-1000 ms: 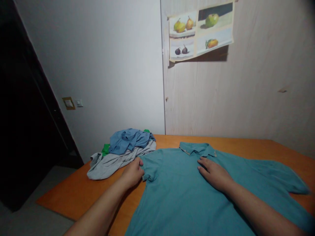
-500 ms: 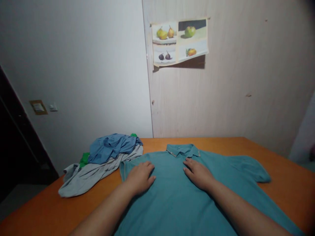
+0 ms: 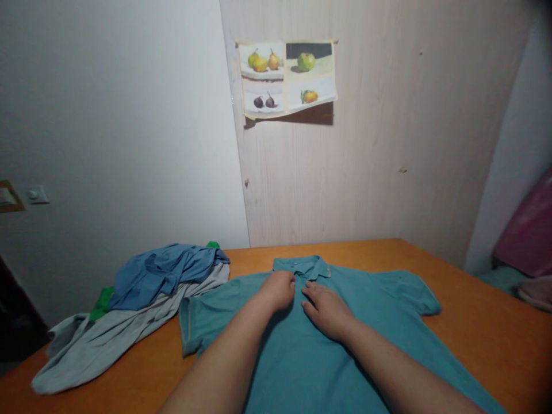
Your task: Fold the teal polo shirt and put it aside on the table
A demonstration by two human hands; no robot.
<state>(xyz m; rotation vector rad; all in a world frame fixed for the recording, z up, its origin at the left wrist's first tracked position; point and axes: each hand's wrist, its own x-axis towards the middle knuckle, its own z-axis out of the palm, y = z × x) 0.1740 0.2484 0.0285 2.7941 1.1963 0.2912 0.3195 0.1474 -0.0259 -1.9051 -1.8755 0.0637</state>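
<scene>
A teal polo shirt (image 3: 293, 356) lies spread face up, its collar (image 3: 321, 269) towards the far side and a short sleeve out to each side. Just below the collar's left part, my left hand (image 3: 278, 290) is closed, fingers curled at the top of the button opening; the fingertips are partly hidden. My right hand (image 3: 328, 310) rests flat on the chest of the shirt, right of the opening, with its fingers stretched out and holding nothing.
The shirt lies on an orange table (image 3: 366, 250). At left, a crumpled blue garment (image 3: 166, 273) is heaped on a grey one (image 3: 116, 339), with green cloth (image 3: 102, 303) showing between. Behind stands a wall with a fruit picture (image 3: 288, 80). A pink object (image 3: 528, 230) appears far right.
My left hand has moved right from the shirt's left shoulder to near the collar, and its fingers have closed. My right hand stays flat on the shirt. The view has turned right.
</scene>
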